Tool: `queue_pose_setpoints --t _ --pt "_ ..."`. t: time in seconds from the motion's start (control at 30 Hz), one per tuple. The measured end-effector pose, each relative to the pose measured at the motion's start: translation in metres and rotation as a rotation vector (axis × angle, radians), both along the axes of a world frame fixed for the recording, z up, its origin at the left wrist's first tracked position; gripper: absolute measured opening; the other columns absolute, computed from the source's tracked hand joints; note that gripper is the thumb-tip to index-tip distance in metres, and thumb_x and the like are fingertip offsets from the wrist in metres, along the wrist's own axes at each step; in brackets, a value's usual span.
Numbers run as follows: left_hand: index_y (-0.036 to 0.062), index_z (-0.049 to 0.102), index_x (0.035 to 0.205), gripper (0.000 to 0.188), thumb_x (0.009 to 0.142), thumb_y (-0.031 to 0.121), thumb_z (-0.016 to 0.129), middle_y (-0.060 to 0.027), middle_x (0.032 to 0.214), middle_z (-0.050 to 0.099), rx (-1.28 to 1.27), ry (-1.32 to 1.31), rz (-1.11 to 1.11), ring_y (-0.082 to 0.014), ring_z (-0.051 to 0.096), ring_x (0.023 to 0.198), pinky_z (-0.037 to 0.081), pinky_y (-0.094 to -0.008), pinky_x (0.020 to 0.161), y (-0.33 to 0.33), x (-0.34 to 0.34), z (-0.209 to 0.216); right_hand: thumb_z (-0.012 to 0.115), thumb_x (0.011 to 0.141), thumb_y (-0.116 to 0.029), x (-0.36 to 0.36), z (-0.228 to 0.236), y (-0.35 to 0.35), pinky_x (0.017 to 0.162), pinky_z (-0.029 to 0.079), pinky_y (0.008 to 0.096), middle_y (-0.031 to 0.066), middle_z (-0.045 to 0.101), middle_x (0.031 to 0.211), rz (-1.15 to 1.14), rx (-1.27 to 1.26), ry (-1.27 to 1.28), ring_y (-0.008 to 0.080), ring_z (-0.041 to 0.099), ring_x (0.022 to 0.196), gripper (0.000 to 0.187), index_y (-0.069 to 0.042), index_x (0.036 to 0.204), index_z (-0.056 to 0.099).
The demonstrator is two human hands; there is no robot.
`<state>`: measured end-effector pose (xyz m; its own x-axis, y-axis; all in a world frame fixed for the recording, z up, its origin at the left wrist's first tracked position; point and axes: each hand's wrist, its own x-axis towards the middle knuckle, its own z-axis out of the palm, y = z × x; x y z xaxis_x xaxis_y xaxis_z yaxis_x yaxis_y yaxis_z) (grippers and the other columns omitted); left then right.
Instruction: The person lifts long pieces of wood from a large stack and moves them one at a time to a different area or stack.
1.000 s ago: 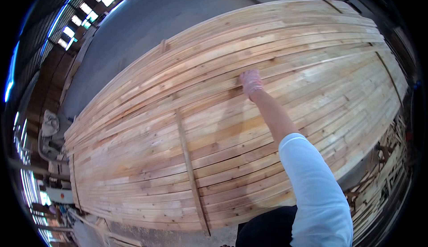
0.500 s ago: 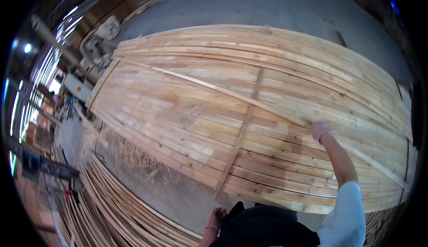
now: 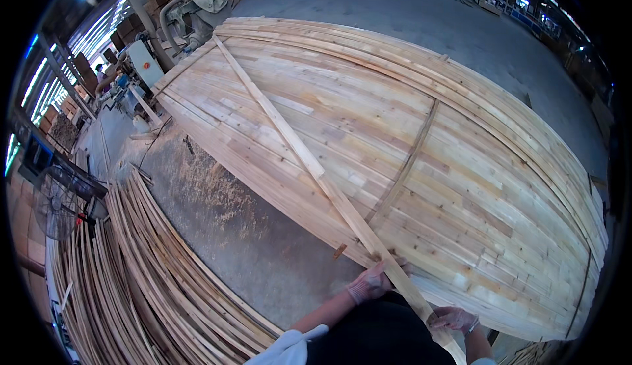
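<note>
A grey workshop floor (image 3: 289,263) spreads past a broad stack of pale boards (image 3: 487,194), with sawdust (image 3: 220,197) and long thin strips (image 3: 174,279) off to the left. Here's the long plank (image 3: 352,217), slanting across that stack, and both hands have it: the left hand (image 3: 370,283) wraps around it, the right hand (image 3: 454,319) grips nearer the body.

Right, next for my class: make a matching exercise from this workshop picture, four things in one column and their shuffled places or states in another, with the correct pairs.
Things
1. long plank
2. thin wooden strips
3. fan
4. wood shavings

Places or states
A. round wire cage, near the picture's left edge
B. held by left hand and right hand
C. scattered on grey floor
D. laid lengthwise in a heap, lower left

Pairs: 1-B, 2-D, 3-A, 4-C
</note>
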<state>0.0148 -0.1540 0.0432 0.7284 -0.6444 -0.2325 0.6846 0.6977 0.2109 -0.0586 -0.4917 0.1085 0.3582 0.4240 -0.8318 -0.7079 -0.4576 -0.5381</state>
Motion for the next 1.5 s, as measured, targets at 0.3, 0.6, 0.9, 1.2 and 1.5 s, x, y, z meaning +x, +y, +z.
queue_pose_setpoints --t 0.3,0.6,0.9,1.2,1.5 --pt "0.0037 0.058 0.108 0.032 0.095 0.033 0.060 -0.0121 0.100 0.062 -0.099 0.326 0.125 -0.0328 0.061 0.097 0.048 -0.0539 0.095 0.014 -0.039 -0.006 0.075 0.077 -0.039 -0.210 0.071 -0.052 0.082 0.047 0.0338 0.0078 0.064 0.096 0.027 -0.836 -0.262 0.0187 0.061 0.092 0.052 -0.008 0.117 0.062" --pt "0.0060 0.058 0.100 0.023 0.094 0.028 0.061 -0.0109 0.089 0.060 0.013 0.275 0.252 -0.0314 0.059 0.088 0.048 -0.0497 0.092 0.011 -0.074 0.004 0.062 0.090 -0.038 -0.305 -0.023 -0.166 0.061 0.043 0.0315 0.0010 0.049 0.069 -0.171 -0.938 -0.313 0.0138 0.052 0.067 0.032 -0.009 0.101 0.061" --pt "0.0060 0.058 0.096 0.024 0.089 0.028 0.066 -0.0093 0.085 0.060 0.075 0.316 0.407 -0.0302 0.059 0.085 0.048 -0.0503 0.090 -0.029 -0.109 0.005 0.055 0.096 -0.037 -0.353 -0.147 -0.305 0.050 0.042 0.0314 -0.0007 0.046 0.058 -0.167 -0.890 -0.481 0.0138 0.050 0.055 0.030 -0.008 0.099 0.059" --pt "0.0057 0.058 0.100 0.027 0.090 0.029 0.066 -0.0115 0.089 0.060 0.378 0.487 0.633 -0.0335 0.059 0.091 0.047 -0.0542 0.093 -0.058 -0.142 -0.017 0.062 0.090 -0.040 -0.289 -0.112 -0.275 0.065 0.053 0.0385 0.0100 0.067 0.085 0.367 -1.065 -1.173 0.0263 0.066 0.077 0.052 -0.006 0.128 0.055" --pt "0.0099 0.061 0.108 0.031 0.089 0.032 0.070 -0.0106 0.103 0.064 0.480 0.579 0.766 -0.0278 0.059 0.093 0.049 -0.0433 0.081 -0.012 -0.137 -0.036 0.082 0.068 -0.043 -0.170 -0.056 -0.192 0.087 0.051 0.0370 0.0116 0.070 0.108 0.121 -0.674 -0.405 0.0242 0.067 0.100 0.068 -0.011 0.125 0.062"
